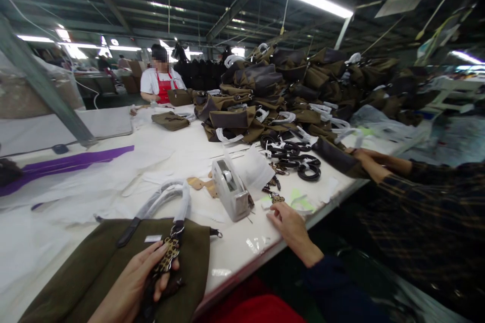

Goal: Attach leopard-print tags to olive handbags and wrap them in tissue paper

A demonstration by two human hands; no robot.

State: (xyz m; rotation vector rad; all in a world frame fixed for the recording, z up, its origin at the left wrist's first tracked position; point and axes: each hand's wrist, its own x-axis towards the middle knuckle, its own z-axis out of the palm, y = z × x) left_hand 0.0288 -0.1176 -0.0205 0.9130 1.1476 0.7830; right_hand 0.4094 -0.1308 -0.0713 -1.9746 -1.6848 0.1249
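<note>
My left hand [146,267] is closed around a leopard-print charm [167,255] at the base of one handle of an olive-green handbag [91,257]. The bag lies flat in front of me, its handles [182,199] wrapped in white film. Dark straps hang below my fingers, partly hidden by them. My right hand [290,227] is over the table's near edge, fingers loosely bent and slightly apart, with nothing visible in them. Just beyond its fingertips lies another leopard-print piece [278,199]. A grey tape dispenser [230,194] stands between my hands.
Coiled black straps [308,169] lie right of the dispenser, before a large heap of olive bags [242,96]. At right, a co-worker's hands [369,161] hold a dark-based bag [337,156]. Another person in a red apron [163,88] stands across the table. Purple strips [79,161] lie left.
</note>
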